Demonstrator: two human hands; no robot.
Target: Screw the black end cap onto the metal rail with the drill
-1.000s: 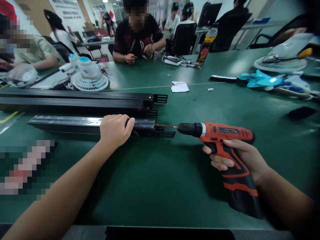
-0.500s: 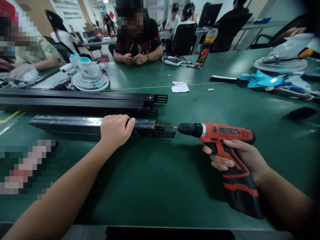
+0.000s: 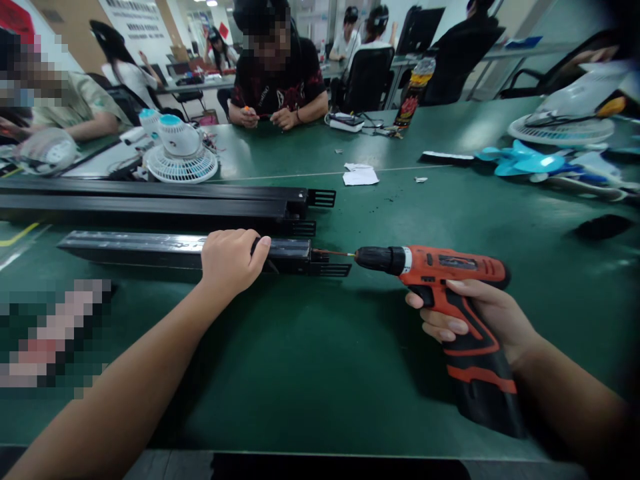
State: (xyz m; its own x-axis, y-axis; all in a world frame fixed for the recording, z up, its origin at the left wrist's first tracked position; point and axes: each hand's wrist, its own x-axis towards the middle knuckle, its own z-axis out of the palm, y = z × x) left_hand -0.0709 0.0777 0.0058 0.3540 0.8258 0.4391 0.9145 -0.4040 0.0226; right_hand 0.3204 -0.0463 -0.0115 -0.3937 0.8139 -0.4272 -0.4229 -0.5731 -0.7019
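Observation:
My left hand (image 3: pixel 231 261) is closed over a long black metal rail (image 3: pixel 150 248) that lies flat on the green table (image 3: pixel 310 373), near the rail's right end. My right hand (image 3: pixel 480 313) grips the handle of an orange and black cordless drill (image 3: pixel 445 293). The drill points left, and its thin bit (image 3: pixel 334 253) meets the black end piece (image 3: pixel 327 263) of the rail.
Two more long black rails (image 3: pixel 150 200) lie just behind. White and blue fans (image 3: pixel 180 150) and fan parts (image 3: pixel 540 160) sit on the table, with paper scraps (image 3: pixel 359 175) mid-table. A person in a black shirt (image 3: pixel 280 80) works across the table; others sit at the left and behind.
My hands, the rail and the drill have stayed put. The person across the table has shifted and moved their hands.

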